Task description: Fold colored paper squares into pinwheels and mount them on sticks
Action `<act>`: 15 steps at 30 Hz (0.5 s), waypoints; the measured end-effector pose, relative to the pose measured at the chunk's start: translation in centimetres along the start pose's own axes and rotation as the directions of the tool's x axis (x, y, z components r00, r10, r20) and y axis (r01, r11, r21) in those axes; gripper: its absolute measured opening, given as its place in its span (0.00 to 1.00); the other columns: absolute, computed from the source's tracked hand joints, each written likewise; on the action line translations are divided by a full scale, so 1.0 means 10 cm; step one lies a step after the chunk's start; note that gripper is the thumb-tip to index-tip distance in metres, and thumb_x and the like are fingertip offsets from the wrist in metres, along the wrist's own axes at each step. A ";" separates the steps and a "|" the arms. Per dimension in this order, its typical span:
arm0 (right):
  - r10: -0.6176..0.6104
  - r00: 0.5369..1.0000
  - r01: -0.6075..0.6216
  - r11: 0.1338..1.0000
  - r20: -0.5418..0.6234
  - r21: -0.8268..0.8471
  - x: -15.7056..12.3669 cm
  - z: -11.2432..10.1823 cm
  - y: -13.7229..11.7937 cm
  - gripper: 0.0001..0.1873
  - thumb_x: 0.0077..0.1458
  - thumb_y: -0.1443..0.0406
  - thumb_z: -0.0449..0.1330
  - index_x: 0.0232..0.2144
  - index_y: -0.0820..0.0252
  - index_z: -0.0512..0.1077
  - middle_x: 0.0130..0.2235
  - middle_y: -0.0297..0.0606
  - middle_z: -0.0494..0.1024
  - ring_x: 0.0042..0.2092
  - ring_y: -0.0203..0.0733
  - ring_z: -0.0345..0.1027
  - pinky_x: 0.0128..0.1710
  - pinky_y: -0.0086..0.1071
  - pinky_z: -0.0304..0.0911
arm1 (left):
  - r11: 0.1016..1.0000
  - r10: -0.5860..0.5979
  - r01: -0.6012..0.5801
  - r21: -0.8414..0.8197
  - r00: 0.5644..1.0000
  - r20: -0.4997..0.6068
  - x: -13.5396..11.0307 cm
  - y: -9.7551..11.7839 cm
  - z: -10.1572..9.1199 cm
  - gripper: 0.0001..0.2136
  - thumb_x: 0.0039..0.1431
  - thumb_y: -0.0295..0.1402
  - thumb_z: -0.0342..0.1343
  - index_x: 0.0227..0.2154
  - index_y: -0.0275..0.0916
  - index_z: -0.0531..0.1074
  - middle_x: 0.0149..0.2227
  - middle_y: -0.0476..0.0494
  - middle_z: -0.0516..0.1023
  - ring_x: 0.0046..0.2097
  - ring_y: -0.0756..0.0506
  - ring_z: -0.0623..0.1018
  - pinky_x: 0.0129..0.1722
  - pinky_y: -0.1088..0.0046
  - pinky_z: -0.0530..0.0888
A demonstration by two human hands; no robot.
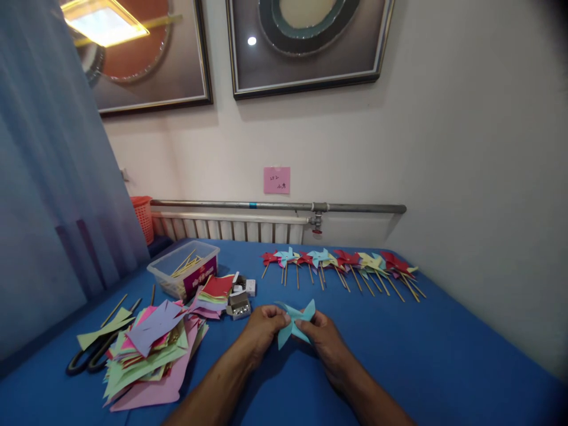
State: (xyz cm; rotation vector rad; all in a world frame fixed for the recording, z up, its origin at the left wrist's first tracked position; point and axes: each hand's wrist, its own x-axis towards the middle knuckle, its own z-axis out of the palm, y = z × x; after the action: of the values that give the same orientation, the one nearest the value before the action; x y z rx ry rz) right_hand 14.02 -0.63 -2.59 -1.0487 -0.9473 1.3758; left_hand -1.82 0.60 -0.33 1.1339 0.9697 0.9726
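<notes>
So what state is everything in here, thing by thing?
Blue paper: folded pinwheel-style, held.
Left hand: pinching the paper.
Right hand: pinching it too.
Pinwheels: on sticks, lying in a row.
Tub: lidless.
Front box: open.
Paper pile: loose, uneven.
Scissors: partly covered; open or shut, can't tell.
Pink note: stuck to wall.
Basket: upright.

Paper pile (148,349) left of held pinwheel (290,329), pinwheel row (347,258) behind right; sticks (186,266) in tub (206,274).
</notes>
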 end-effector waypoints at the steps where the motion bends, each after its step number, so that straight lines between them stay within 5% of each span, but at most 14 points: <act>1: -0.002 1.000 0.002 1.000 -0.007 -0.002 0.01 0.00 0.01 0.18 0.40 0.58 0.73 0.32 0.60 0.75 0.28 0.33 0.79 0.29 0.39 0.72 0.36 0.33 0.69 | 1.000 0.003 -0.003 -0.006 1.000 -0.001 0.00 0.00 0.00 0.16 0.42 0.44 0.67 0.23 0.36 0.72 0.20 0.48 0.71 0.22 0.52 0.65 0.26 0.74 0.60; 10: -0.002 1.000 0.002 1.000 -0.009 0.001 0.04 -0.03 0.06 0.20 0.39 0.59 0.73 0.35 0.62 0.78 0.32 0.39 0.83 0.32 0.43 0.76 0.37 0.35 0.70 | 1.000 0.006 -0.006 0.011 1.000 -0.018 0.01 -0.01 0.01 0.15 0.43 0.43 0.67 0.23 0.36 0.72 0.19 0.50 0.69 0.23 0.52 0.64 0.27 0.74 0.58; 15: 0.010 1.000 -0.010 0.999 0.001 0.031 0.05 -0.03 0.06 0.19 0.39 0.60 0.73 0.34 0.61 0.77 0.32 0.36 0.82 0.32 0.41 0.75 0.38 0.34 0.70 | 0.990 0.101 -0.094 0.101 0.992 -0.071 0.07 0.00 -0.09 0.17 0.45 0.47 0.65 0.23 0.37 0.72 0.20 0.50 0.69 0.24 0.51 0.65 0.27 0.73 0.60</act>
State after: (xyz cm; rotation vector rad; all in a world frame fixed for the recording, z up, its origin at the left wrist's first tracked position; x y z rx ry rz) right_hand 14.16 -0.14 -3.31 -1.0309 -0.9192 1.3954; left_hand -2.44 1.47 -0.57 1.2436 1.0397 1.0627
